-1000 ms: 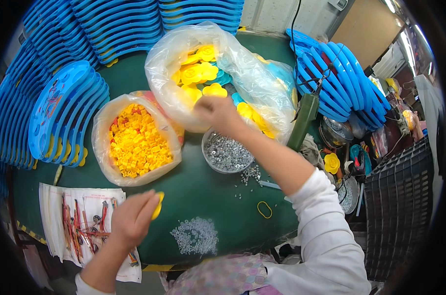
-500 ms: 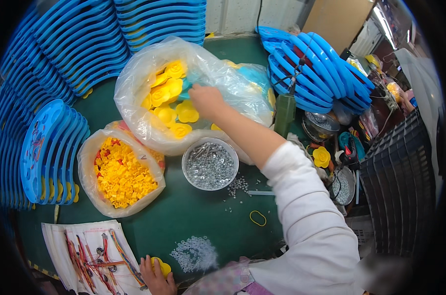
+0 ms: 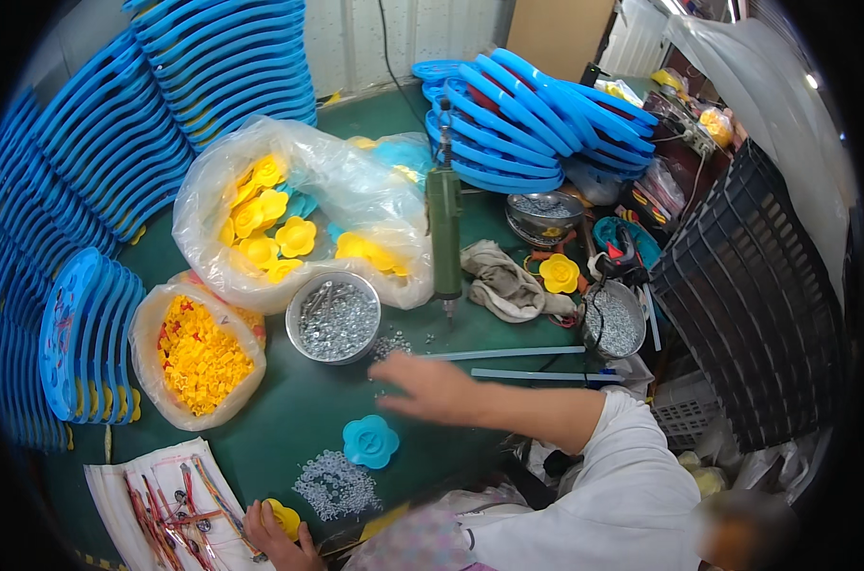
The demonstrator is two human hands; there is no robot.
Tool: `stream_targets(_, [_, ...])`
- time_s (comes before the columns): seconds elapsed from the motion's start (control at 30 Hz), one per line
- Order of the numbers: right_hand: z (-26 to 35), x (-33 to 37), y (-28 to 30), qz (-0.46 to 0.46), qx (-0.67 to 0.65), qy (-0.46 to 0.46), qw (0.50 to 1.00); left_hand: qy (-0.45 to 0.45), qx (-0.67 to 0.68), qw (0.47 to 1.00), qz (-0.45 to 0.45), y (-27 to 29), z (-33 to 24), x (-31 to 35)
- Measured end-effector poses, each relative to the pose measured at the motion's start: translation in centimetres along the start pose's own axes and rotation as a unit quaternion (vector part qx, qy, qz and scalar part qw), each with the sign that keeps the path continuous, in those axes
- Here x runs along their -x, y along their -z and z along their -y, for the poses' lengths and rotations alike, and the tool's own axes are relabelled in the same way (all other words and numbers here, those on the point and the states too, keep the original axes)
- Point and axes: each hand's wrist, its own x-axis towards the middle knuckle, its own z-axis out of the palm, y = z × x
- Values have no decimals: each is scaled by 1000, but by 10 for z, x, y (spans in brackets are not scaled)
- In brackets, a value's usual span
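Observation:
My left hand [image 3: 278, 542] rests at the table's near edge, its fingers around a yellow flower-shaped plastic piece [image 3: 284, 518]. My right hand [image 3: 422, 388] is over the middle of the table with fingers apart and nothing in them, slightly blurred. It is close to small loose metal parts [image 3: 391, 344] beside a bowl of screws and washers [image 3: 333, 319]. Nearer me lies a blue flower-shaped piece [image 3: 370, 442], touching a spread of small clear rings [image 3: 335, 486]. Behind, an open plastic bag [image 3: 327, 171] holds yellow and blue flower pieces.
A green electric screwdriver [image 3: 445, 228] hangs upright beyond my right hand. Stacked blue plastic panels [image 3: 223, 67] line the left and back. A bag of small yellow parts [image 3: 204, 352], a sheet with wires [image 3: 180, 504], a grey cloth [image 3: 503, 281] and a black crate [image 3: 736, 295] surround the workspace.
My right hand has come back from the bag of flower pieces toward me. A blue flower piece now lies beside the clear rings. My left hand stays at the yellow piece; the view has shifted right.

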Motion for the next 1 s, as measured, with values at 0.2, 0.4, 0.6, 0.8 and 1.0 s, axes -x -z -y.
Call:
stream_targets(0.2, [-94, -101, 203, -440, 310, 65, 840, -11, -9, 996, -89, 7, 3, 11])
stream_targets(0.4, [-200, -86, 357, -296, 514, -288, 752, -42, -8, 988, -151, 13, -13, -4])
stream_targets(0.6, [-142, -65, 312, -449, 288, -123, 837, -144, 0, 971, -191, 34, -66, -63])
stream_targets(0.8, [38, -40, 156, -378, 16, 46, 924, -225, 448, 863, -60, 32, -143, -125])
stream_targets(1.0, [132, -11, 44, -150, -88, 253, 952, -54, 203, 963, -171, -8, -136, -100])
